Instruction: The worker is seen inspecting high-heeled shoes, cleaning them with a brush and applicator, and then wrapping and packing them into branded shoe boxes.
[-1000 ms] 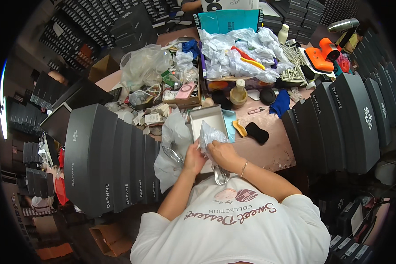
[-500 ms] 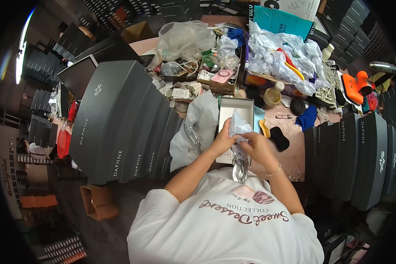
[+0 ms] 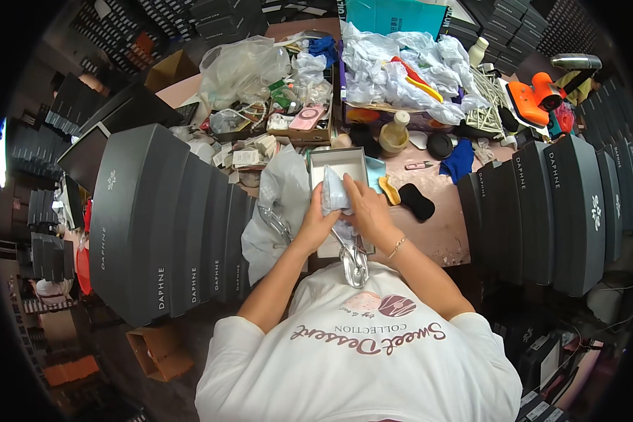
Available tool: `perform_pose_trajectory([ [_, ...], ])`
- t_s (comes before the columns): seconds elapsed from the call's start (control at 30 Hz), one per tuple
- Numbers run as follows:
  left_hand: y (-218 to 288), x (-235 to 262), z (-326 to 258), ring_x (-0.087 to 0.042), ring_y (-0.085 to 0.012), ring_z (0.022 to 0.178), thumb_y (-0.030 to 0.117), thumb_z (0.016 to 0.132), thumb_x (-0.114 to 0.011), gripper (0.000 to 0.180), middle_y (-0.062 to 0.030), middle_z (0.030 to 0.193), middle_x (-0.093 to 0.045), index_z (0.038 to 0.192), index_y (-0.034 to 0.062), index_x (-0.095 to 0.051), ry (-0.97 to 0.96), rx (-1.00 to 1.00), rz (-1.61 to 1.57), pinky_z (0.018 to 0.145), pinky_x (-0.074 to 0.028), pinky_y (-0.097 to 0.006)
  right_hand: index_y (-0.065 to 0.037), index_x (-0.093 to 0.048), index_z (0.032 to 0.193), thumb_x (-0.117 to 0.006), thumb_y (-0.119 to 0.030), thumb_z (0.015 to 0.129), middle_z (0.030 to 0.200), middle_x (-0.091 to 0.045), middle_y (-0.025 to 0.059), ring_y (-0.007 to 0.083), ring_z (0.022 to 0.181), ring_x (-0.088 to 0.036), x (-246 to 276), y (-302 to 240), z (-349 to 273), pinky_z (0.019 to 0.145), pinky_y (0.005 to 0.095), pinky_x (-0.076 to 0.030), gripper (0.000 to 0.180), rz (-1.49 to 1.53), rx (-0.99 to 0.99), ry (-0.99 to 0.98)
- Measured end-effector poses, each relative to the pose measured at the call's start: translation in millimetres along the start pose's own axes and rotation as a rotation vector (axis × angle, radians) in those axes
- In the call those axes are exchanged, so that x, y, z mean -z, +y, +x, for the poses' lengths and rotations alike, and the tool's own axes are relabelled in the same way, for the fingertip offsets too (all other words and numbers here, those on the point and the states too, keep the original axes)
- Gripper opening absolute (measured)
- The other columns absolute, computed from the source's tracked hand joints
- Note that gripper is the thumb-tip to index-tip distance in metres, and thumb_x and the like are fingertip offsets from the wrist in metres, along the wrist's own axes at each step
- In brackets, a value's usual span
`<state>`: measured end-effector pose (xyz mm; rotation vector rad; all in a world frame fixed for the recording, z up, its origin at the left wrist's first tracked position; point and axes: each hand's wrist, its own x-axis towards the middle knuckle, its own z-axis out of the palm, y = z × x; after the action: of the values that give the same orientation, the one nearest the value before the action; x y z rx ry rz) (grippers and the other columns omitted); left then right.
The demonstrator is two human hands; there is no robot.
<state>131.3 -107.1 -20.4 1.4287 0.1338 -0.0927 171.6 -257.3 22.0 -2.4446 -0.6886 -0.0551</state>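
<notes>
Between my hands is a silver sandal (image 3: 356, 269), its strappy glossy heel end toward my shirt and its far end covered by crumpled pale tissue paper (image 3: 333, 195). My left hand (image 3: 319, 219) is closed round the left side of the wrapped end. My right hand (image 3: 373, 216) presses the right side, fingers bent over paper and shoe. Beneath them lies an open shoebox (image 3: 364, 163) with a pale inside, partly hidden by my hands. Left of it, a second silver sandal (image 3: 277, 224) rests on a white wrapping sheet (image 3: 283, 186).
Dark shoeboxes stand in rows at left (image 3: 137, 218) and right (image 3: 573, 211). Behind are a carton of crumpled paper (image 3: 394, 70), a tray of clutter with a pink device (image 3: 307, 117), and a bottle (image 3: 394, 133). A black pad (image 3: 416, 202) and an orange tape dispenser (image 3: 531, 98) lie right.
The view has shifted, so the scene sits further left. The tissue is folded closer round the sandal's far end, and my right fingers have moved up along it.
</notes>
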Motion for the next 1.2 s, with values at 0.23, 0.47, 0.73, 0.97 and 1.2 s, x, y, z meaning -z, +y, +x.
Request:
perform_pose_trajectory([
  [0.23, -1, 7, -5, -0.043, -0.0204, 0.119, 0.002, 0.089, -0.054, 0.068, -0.0142, 0.131, -0.041, 0.142, 0.0014, -0.013, 0.008, 0.041, -0.001, 0.100, -0.036, -0.031, -0.001, -0.036, 0.131, -0.069, -0.017, 0.075, 0.111, -0.053, 0.0213, 0.0388, 0.099, -0.056, -18, 13, 7, 0.080, 0.0421, -0.048, 0.067, 0.233, 0.025, -0.210],
  [0.47, 11, 0, -4, -0.040, -0.0191, 0.121, 0.004, 0.090, -0.054, 0.068, -0.0128, 0.132, -0.039, 0.143, 0.0025, -0.012, -0.022, 0.018, -0.008, 0.101, -0.034, -0.030, -0.007, -0.042, 0.123, -0.069, -0.012, 0.071, 0.105, -0.055, 0.0195, 0.0391, 0.088, -0.059, -9, 9, 14, 0.073, 0.0430, -0.049, 0.059, 0.171, -0.057, -0.160],
  [0.73, 2, 24, 3, -0.053, -0.0223, 0.109, 0.003, 0.086, -0.053, 0.058, -0.0118, 0.124, -0.049, 0.138, 0.0052, -0.027, 0.277, 0.257, -0.398, 0.088, -0.047, -0.033, -0.008, -0.029, 0.140, -0.062, -0.013, 0.081, 0.136, -0.037, 0.0233, 0.0380, 0.122, -0.042, 3, 3, 24, 0.099, 0.0398, -0.039, 0.068, 0.588, 0.170, -0.234],
  [0.97, 19, 28, 0, -0.062, -0.0198, 0.097, 0.020, 0.091, -0.050, 0.032, -0.0096, 0.113, -0.060, 0.118, 0.0030, -0.052, 0.123, 0.430, -0.528, 0.080, -0.053, -0.035, -0.008, -0.041, 0.132, -0.067, -0.009, 0.077, 0.134, -0.041, 0.0182, 0.0357, 0.131, -0.032, 43, -14, 0, 0.106, 0.0417, -0.031, 0.061, 0.316, 0.355, -0.184],
  [1.2, 30, -24, -34, -0.051, -0.0237, 0.117, 0.031, 0.092, -0.054, 0.048, -0.0144, 0.123, -0.054, 0.129, 0.0006, -0.048, 0.337, -0.004, -0.174, 0.096, -0.041, -0.032, -0.003, -0.057, 0.101, -0.071, -0.017, 0.079, 0.082, -0.060, 0.0093, 0.0158, 0.071, -0.059, 39, 13, -35, 0.068, 0.0294, -0.047, 0.030, 0.869, -0.103, -0.277],
])
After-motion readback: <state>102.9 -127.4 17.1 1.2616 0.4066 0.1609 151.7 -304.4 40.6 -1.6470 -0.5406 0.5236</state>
